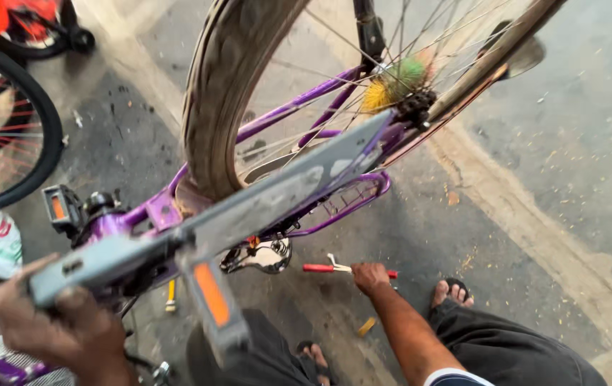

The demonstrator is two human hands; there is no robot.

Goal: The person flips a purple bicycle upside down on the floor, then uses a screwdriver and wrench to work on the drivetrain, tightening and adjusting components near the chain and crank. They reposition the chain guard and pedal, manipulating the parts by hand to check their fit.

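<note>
We are clenching left hand (63, 325) on grey chain guard (249, 207); right hand (370, 277) below it is grasping red-handled pliers (327, 268) — steadying guard level

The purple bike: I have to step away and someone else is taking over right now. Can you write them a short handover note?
Left hand: gripping the end of the grey chain guard, which runs along the upside-down purple bike.
Right hand: down on the ground, closed on the red-handled tool.
Things: rear wheel up in the air; a pedal with an orange reflector close to the camera; a small yellow piece on the pavement by the right arm.
Done: tool in hand.
Left: the tool is not yet at the bike; whether the guard is loose or fixed cannot be told.
</note>
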